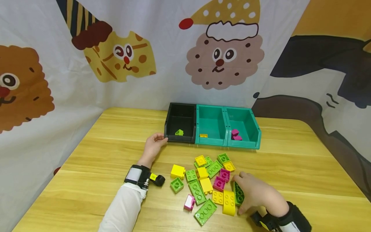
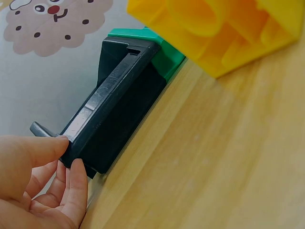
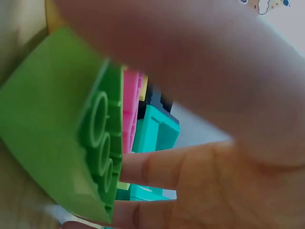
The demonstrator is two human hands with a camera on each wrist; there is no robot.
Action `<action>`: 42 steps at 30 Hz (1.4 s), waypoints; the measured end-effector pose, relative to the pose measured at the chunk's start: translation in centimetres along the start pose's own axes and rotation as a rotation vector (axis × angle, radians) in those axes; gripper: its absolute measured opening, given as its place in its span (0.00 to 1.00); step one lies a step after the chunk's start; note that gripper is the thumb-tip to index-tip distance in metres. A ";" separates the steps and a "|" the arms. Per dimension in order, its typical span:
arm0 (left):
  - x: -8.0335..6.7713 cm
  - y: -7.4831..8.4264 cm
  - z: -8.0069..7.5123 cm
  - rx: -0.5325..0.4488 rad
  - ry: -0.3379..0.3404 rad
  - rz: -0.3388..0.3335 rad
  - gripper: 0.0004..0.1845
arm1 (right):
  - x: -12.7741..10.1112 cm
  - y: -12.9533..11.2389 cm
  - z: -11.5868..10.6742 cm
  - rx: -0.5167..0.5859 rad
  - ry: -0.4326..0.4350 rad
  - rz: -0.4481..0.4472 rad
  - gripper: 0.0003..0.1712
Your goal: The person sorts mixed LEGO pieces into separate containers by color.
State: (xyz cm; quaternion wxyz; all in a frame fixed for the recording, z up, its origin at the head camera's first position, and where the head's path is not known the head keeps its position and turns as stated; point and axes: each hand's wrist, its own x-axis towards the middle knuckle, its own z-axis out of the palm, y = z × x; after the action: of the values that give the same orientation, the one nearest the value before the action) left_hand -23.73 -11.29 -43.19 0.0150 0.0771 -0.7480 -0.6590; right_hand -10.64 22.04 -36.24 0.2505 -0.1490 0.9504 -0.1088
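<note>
My left hand (image 1: 160, 138) rests on the wooden table (image 1: 95, 154) and pinches the front left corner of the black bin (image 1: 181, 108). In the left wrist view, its thumb (image 2: 45, 148) lies on the black bin's (image 2: 119, 119) corner rim with the fingers (image 2: 76, 183) underneath. My right hand (image 1: 253, 193) grips a green brick (image 1: 239, 193) at the right edge of a loose pile of bricks (image 1: 207, 180). In the right wrist view the green brick (image 3: 62, 138) stands on edge against my right hand's fingers (image 3: 157, 167), studs toward the palm.
A small green brick (image 1: 179, 132) lies in the black bin. Two teal bins adjoin it: the middle one (image 1: 211, 108) holds a yellow piece (image 1: 204, 135), the right one (image 1: 242, 110) pink bricks (image 1: 236, 134). A cartoon-printed cloth (image 1: 87, 64) hangs behind and to the left.
</note>
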 end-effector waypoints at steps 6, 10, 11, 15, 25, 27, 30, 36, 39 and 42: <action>0.0 0.0 -0.1 -0.011 0.001 0.004 0.15 | 0.3 -0.1 0.1 0.016 0.006 0.004 0.43; 0.0 0.0 -0.1 -0.012 0.007 0.000 0.14 | 0.5 -0.1 0.1 0.017 0.025 0.024 0.43; 0.0 0.0 -0.1 -0.013 0.007 -0.002 0.14 | 0.5 -0.1 0.1 0.015 0.032 0.025 0.43; -0.1 0.0 -0.2 -0.019 0.008 -0.001 0.14 | 0.4 -0.3 0.0 -0.001 0.077 0.029 0.46; -0.1 0.2 -0.4 -0.007 0.016 0.009 0.14 | -0.3 -0.2 -0.9 -0.008 0.152 0.046 0.49; -0.1 0.2 -0.4 -0.010 0.014 0.006 0.14 | -0.4 -0.2 -1.1 -0.015 0.176 0.039 0.49; -0.2 0.2 -0.3 -0.017 0.010 0.007 0.14 | -0.4 -0.2 -1.5 -0.015 0.221 0.033 0.50; -0.2 0.0 0.0 -0.026 0.012 0.013 0.14 | -0.2 -0.8 -2.6 -0.014 0.301 0.006 0.52; -0.2 0.0 0.0 -0.029 0.010 0.018 0.14 | 0.2 -1.5 -3.1 -0.011 0.362 -0.023 0.52; -0.2 0.0 0.0 -0.025 0.007 0.023 0.14 | 0.7 -2.1 -3.7 0.002 0.452 -0.049 0.51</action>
State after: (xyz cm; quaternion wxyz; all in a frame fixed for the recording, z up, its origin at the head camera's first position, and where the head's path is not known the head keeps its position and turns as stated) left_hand -23.50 -11.22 -43.13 0.0263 0.0707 -0.7406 -0.6677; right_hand -12.64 20.35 -32.82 0.0284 -0.1439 0.9783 -0.1464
